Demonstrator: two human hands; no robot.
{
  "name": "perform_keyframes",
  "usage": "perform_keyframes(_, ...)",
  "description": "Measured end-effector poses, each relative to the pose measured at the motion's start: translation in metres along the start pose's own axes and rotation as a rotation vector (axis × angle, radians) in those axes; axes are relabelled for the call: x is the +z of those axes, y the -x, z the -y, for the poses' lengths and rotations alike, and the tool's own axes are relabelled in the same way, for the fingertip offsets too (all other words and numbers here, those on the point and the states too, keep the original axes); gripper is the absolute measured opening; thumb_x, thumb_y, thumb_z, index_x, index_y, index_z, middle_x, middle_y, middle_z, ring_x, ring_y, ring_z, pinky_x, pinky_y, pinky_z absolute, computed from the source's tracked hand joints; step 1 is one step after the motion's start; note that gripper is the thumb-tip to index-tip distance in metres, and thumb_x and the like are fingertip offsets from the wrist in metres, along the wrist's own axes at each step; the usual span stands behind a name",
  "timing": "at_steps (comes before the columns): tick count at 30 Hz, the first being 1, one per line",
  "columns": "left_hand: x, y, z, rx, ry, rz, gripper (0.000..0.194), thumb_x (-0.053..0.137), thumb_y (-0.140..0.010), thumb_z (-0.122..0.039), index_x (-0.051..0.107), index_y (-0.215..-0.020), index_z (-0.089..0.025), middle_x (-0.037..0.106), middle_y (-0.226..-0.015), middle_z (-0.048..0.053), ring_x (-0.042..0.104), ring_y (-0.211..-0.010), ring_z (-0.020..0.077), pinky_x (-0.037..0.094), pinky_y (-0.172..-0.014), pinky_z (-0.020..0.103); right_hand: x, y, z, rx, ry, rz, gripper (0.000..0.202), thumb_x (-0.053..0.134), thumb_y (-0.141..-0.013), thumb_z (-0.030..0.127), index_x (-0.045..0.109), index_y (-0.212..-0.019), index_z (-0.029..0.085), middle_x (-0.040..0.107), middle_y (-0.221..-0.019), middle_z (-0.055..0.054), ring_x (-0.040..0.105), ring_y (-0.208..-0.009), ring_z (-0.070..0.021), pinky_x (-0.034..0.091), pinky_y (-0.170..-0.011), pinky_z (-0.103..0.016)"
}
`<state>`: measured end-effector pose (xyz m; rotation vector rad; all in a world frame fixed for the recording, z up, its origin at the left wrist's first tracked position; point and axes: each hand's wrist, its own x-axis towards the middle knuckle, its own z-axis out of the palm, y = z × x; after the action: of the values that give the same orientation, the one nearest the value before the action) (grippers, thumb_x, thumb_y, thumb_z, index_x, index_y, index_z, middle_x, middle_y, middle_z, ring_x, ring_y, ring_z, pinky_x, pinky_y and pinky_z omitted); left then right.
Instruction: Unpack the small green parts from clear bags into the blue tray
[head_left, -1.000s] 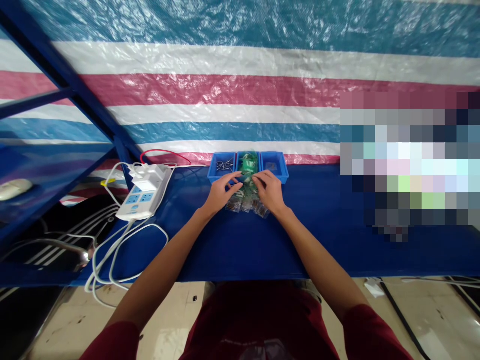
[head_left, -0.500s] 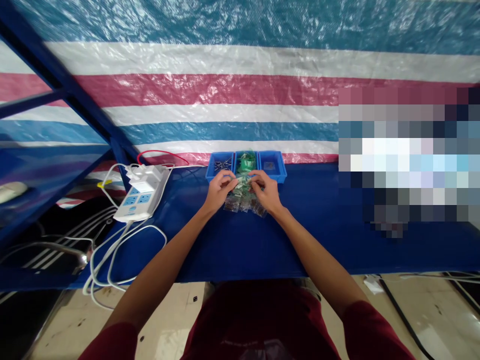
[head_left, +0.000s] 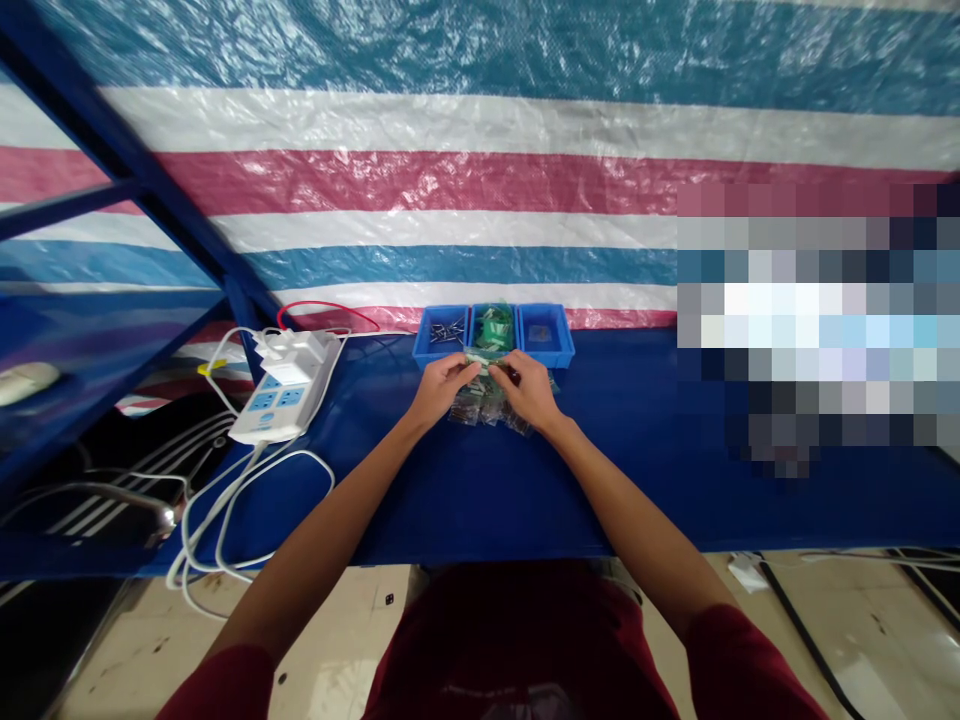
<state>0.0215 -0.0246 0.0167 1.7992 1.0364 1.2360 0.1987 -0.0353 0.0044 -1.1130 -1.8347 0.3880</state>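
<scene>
Pinching one greenish plastic packet (head_left: 486,356) between them, two hands (head_left: 442,390) hover near three blue trays (head_left: 556,359).

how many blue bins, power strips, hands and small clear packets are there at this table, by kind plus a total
Blue bins: 3
Power strip: 1
Bare hands: 2 (left hand, right hand)
Small clear packets: overlapping and partly hidden, so no sure count
Total, packets left out: 6
</scene>
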Motion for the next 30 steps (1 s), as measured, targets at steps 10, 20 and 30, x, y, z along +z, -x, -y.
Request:
perform_keyframes(10, -0.002, 0.000, -0.001, -0.054, 0.073, -0.016, 0.037, 0.065, -0.083, -0.048, 0.057, -0.064, -0.017, 0.049, -0.048, -0.004, 0.041, -0.041, 0.0076, 0.036, -0.046, 0.023, -0.006, -0.001, 0.006, 0.111, -0.087, -0.132, 0.031, 0.041, -0.095, 0.036, 0.063, -0.109, 0.019, 0.067, -0.088, -0.004, 0.057, -0.068, -0.0148, 0.047, -0.070, -0.028)
perform_keyframes(20, 0.000, -0.019, 0.000, 0.013, -0.031, -0.115, 0.033, 0.061, -0.084, -0.050, 0.058, -0.077, -0.018, 0.060, -0.060, -0.001, 0.052, -0.052, 0.0106, 0.042, -0.055, 0.023, -0.002, -0.001, 0.005, 0.171, -0.108, -0.214, 0.031, 0.043, -0.094, 0.037, 0.067, -0.101, 0.018, 0.069, -0.088, -0.005, 0.060, -0.072, -0.0159, 0.048, -0.073, -0.030)
perform_keyframes(30, 0.012, -0.107, 0.029, 0.143, -0.907, 0.064, 0.024, 0.077, -0.073, -0.038, 0.063, -0.071, -0.019, 0.062, -0.070, 0.006, 0.059, -0.075, 0.0244, 0.039, -0.067, 0.031, -0.003, -0.001, 0.002, 0.169, -0.074, -0.225, 0.028, 0.043, -0.093, 0.032, 0.067, -0.095, 0.019, 0.071, -0.089, -0.006, 0.062, -0.074, -0.0173, 0.049, -0.075, -0.031)
